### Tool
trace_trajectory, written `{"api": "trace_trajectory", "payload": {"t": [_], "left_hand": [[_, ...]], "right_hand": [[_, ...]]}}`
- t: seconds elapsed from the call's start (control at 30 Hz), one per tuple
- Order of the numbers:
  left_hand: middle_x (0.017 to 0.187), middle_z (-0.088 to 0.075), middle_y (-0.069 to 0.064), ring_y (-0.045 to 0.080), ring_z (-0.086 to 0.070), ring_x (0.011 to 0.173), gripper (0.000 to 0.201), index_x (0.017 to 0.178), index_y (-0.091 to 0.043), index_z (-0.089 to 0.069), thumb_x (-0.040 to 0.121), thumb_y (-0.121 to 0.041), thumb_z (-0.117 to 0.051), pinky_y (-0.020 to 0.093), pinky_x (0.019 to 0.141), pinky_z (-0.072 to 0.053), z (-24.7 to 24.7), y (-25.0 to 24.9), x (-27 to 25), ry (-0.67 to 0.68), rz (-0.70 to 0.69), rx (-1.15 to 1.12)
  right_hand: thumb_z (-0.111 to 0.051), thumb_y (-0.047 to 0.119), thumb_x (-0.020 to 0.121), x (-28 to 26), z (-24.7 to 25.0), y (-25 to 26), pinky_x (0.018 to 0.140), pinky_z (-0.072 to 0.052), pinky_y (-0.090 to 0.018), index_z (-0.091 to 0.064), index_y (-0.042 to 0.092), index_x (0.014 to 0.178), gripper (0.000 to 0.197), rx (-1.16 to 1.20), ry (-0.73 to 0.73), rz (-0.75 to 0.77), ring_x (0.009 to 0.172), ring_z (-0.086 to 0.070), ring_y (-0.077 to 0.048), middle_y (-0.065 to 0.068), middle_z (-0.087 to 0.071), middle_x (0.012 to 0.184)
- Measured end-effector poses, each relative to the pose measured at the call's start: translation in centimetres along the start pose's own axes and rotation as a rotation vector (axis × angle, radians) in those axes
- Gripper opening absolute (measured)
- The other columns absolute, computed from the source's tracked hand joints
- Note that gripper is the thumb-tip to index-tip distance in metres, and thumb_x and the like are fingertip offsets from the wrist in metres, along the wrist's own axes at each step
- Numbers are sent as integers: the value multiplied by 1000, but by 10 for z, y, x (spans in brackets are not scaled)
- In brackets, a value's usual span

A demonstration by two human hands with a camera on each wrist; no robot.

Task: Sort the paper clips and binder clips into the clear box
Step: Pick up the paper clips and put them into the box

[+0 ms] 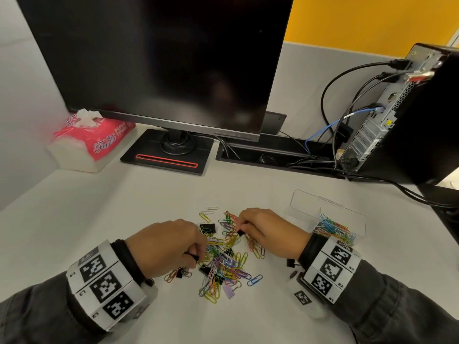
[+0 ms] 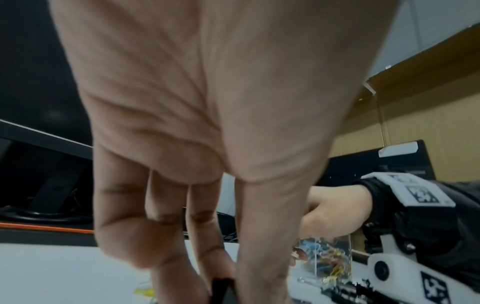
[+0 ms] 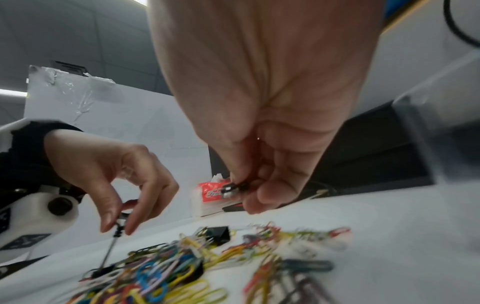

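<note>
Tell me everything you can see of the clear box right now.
The clear box is see-through plastic, rectangular, standing on the white desk to the right of the loose clip pile, beyond the right hand. Coloured paper clips fill its near compartment; the far part looks empty. Neither hand touches it.

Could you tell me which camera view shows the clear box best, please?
The head view: the clear box sits whole on the desk beyond the right hand, its near compartment holding colourful paper clips. The left wrist view shows only a blurred corner of it. The right wrist view misses it.
</note>
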State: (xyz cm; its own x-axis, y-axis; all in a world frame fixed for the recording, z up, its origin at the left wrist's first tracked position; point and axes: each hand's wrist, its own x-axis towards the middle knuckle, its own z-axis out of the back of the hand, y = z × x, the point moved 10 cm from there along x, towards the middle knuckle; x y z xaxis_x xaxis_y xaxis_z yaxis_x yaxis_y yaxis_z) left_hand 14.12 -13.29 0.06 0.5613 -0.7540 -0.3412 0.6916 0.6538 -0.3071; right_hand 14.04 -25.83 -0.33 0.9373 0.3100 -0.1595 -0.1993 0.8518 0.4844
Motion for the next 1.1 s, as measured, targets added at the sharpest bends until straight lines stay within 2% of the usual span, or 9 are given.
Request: {"api": "trace_trajectory", "payload": {"t": [0.17, 0.27, 0.33, 0.53, 0.63, 0.73, 0.83, 0.93, 1.1], "left_hand": [[90, -55, -18, 1, -57, 82, 9, 88, -36, -63, 85, -28, -67, 9, 66, -41, 18, -19, -4, -68, -105, -168], [88, -62, -18, 1, -61, 79, 10, 92, -33, -65, 83, -34, -69, 15, 66, -47, 24, -39, 2, -129, -119, -265], [88, -64, -22, -2, -60, 75, 14, 94, -36, -63, 81, -41, -68, 20, 64, -46, 17, -54, 14, -118, -108, -185], [92, -69, -16, -1, -54, 72, 22, 100, -31, -64, 80, -37, -70, 17, 58, -35, 3, -103, 67, -114, -175, -148], [96, -70, -15, 3, -61, 82, 30, 106, -31, -63, 79, -41, -71, 24, 69, -46, 2, -110, 85, -90, -160, -248], [107, -67, -17, 4, -61, 92, 38, 116, -32, -59, 81, -44, -69, 31, 83, -50, 10, -98, 85, -100, -135, -288], [103, -64, -20, 3, -57, 87, 29, 109, -35, -60, 81, -39, -69, 27, 74, -46, 29, -65, 72, -177, -46, -127], [99, -60, -20, 1, -50, 80, 30, 105, -36, -60, 78, -38, -72, 20, 60, -33, 23, -35, 56, -76, 28, 42], [104, -49, -17, 3, -43, 89, 48, 114, -42, -55, 71, -39, -76, 22, 63, -32, -6, -27, 40, 38, 24, 116]], "right_hand": [[-47, 16, 97, -31, 18, -29, 76, -43, -15, -66, 12, 103, 21, -109, 61, -92, 83, -54, -8, 4, -60, 95], [-53, 15, 94, -53, 19, -43, 65, -38, -3, -70, 17, 104, 19, -176, 104, -130, 71, -51, 2, 9, -59, 92], [-54, 15, 94, -62, 24, -49, 63, -36, -1, -69, 21, 107, 21, -208, 84, -164, 75, -51, 1, 7, -62, 99], [-55, 22, 94, -77, 42, -63, 77, -44, -15, -64, 25, 114, 23, -215, 21, -268, 85, -56, -4, 11, -62, 105], [-57, 28, 91, -82, 41, -65, 78, -49, -19, -64, 28, 113, 22, -205, 5, -280, 84, -60, -4, 15, -64, 97], [-58, 31, 91, -84, 40, -60, 74, -46, -16, -63, 28, 112, 22, -211, -8, -272, 80, -59, -3, 16, -64, 95], [-60, 28, 89, -81, 37, -43, 70, -42, -14, -63, 29, 107, 18, -196, -17, -213, 77, -55, -2, 16, -60, 95], [-64, 26, 86, -67, 24, -16, 66, -41, -15, -66, 27, 98, 13, -160, 21, -113, 69, -49, 2, 15, -57, 89], [-68, 34, 81, -33, -9, 19, 73, -49, -32, -64, 23, 103, 25, -143, 73, 6, 79, -49, -10, 4, -58, 94]]}}
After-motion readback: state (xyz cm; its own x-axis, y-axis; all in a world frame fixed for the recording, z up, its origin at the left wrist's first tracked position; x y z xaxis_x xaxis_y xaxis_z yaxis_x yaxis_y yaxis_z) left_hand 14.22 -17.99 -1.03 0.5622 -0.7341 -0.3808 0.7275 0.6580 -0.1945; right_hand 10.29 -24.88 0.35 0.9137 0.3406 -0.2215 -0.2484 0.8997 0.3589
